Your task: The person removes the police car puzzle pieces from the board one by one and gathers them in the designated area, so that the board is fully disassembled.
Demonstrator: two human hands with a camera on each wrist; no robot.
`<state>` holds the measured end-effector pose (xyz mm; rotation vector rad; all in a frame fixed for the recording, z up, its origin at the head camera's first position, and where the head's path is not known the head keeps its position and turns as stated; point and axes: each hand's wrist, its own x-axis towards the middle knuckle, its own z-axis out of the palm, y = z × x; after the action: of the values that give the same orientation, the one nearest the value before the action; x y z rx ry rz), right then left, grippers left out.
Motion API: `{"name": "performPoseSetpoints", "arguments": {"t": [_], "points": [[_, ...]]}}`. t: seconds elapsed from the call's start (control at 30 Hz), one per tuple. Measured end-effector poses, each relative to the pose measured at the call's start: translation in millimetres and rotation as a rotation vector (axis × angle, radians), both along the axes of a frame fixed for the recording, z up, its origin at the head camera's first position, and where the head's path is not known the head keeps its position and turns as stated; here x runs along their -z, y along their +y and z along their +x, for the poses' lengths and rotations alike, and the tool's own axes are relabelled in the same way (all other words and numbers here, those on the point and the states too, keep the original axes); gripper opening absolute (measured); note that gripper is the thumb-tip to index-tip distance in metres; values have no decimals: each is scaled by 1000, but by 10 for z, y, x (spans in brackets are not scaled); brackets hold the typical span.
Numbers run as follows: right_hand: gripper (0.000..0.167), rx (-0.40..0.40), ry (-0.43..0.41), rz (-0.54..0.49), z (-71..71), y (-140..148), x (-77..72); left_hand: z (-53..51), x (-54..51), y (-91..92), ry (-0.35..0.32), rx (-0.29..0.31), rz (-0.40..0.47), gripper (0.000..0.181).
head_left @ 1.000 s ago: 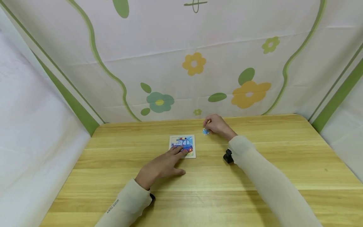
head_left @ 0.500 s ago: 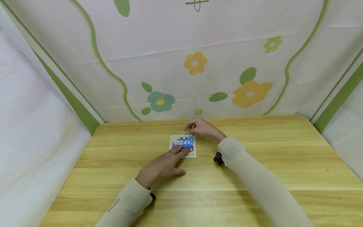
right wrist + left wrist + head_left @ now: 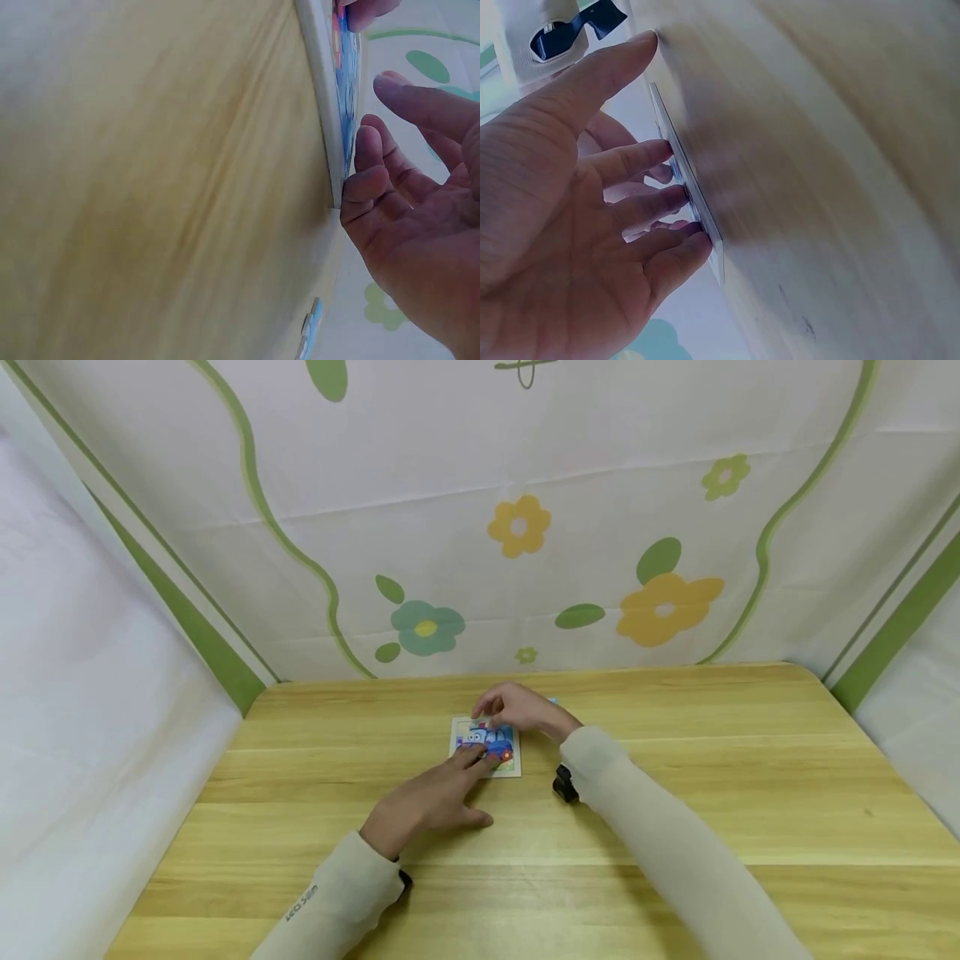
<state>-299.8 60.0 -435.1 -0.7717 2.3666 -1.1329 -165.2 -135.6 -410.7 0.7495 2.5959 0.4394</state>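
Note:
A small square jigsaw puzzle [image 3: 498,737] with a blue cartoon car and a pale frame lies flat on the table in the head view. My left hand [image 3: 435,802] rests its spread fingertips on the puzzle's lower part; the left wrist view shows the fingertips [image 3: 676,196] touching its face. Over the puzzle's upper right corner is my right hand [image 3: 517,706]. In the right wrist view its thumb and index finger stand apart with nothing between them, while its bent lower fingers [image 3: 366,187] are at the puzzle's corner. A loose blue puzzle piece [image 3: 310,330] lies beyond the right hand.
The wooden table [image 3: 675,827] surrounds the puzzle. A white cloth [image 3: 420,468] printed with flowers hangs behind the table's back edge, and white cloth stands at both sides. A black wrist camera [image 3: 565,784] sits under the right sleeve.
My right hand has moved left from beside the loose puzzle piece to above the puzzle's top right corner. The loose piece stays on the table, now mostly hidden behind that hand. My left hand is still.

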Motion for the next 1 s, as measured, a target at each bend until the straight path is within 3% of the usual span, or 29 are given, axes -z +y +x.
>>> {"name": "performPoseSetpoints", "arguments": {"t": [0.6,1.0], "points": [[43,-97,19,100,13,-70,-36,-4,10,-7,-1,6,-2,90],[41,-143,38,167,15,-67,-66,-6,10,3,-17,-2,0,89]]}}
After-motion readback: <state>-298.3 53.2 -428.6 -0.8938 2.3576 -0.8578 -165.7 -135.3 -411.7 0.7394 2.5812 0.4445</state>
